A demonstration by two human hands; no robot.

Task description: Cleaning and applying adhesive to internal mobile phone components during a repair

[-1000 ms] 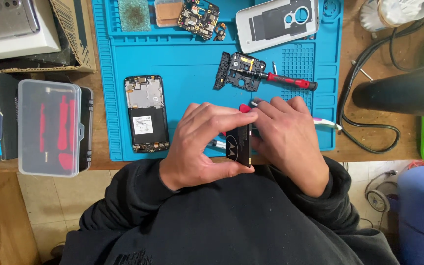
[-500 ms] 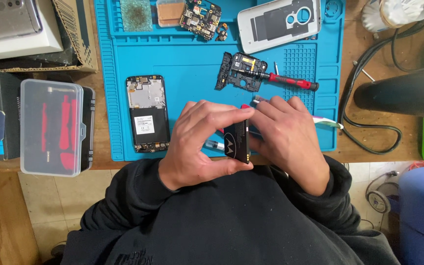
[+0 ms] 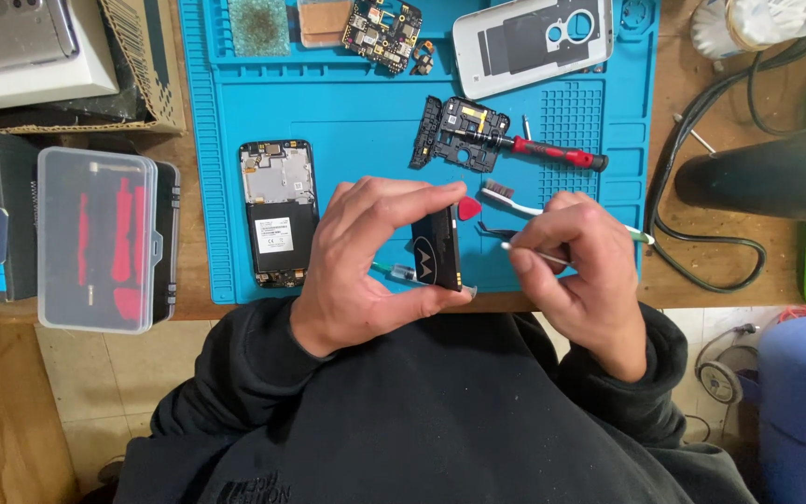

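I pinch the battery (image 3: pixel 437 261), light, stiff and bend-sensitive, by its edges in left fingers (image 3: pixel 394 201), right fingers (image 3: pixel 538 247) clenched on a thin white stick (image 3: pixel 538 252) beside it.

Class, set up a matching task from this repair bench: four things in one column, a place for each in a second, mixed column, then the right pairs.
Things
1. black battery
2. red-handled screwdriver
3. clear plastic case
4. opened phone

Places
A. on the wooden bench, left of the blue mat
B. on the mat, left of the left hand
C. held in the left hand
D. on the mat, beside the black phone frame

Pairs: 1-C, 2-D, 3-A, 4-B
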